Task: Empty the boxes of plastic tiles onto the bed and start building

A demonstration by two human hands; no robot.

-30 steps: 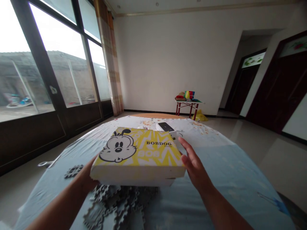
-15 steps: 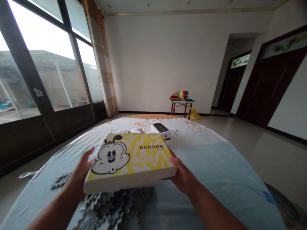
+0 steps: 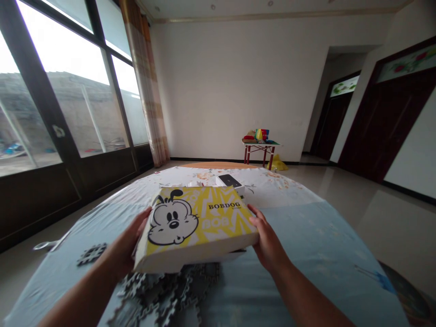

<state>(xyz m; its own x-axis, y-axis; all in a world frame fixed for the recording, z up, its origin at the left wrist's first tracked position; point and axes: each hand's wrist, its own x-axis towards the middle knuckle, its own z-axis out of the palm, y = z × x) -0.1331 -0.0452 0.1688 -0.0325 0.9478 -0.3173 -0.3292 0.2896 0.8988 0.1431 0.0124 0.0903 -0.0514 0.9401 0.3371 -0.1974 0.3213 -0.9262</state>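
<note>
Flat yellow-and-white cardboard box (image 3: 207, 225) with dog face, lower middle of frame. Left hand (image 3: 126, 247) and right hand (image 3: 267, 238) squeeze its sides. Looks light, stiff; lid might slip, so hold both walls low.

Left hand (image 3: 127, 245) and right hand (image 3: 268, 240) have got a yellow-and-white BOBDOG box (image 3: 204, 222) by its sides, slightly tilted above a pile of grey jigsaw-edged pieces (image 3: 163, 297) on the cloth-covered worktop (image 3: 293, 254). Smaller black-and-white box (image 3: 229, 180) sits behind it btw.
</note>
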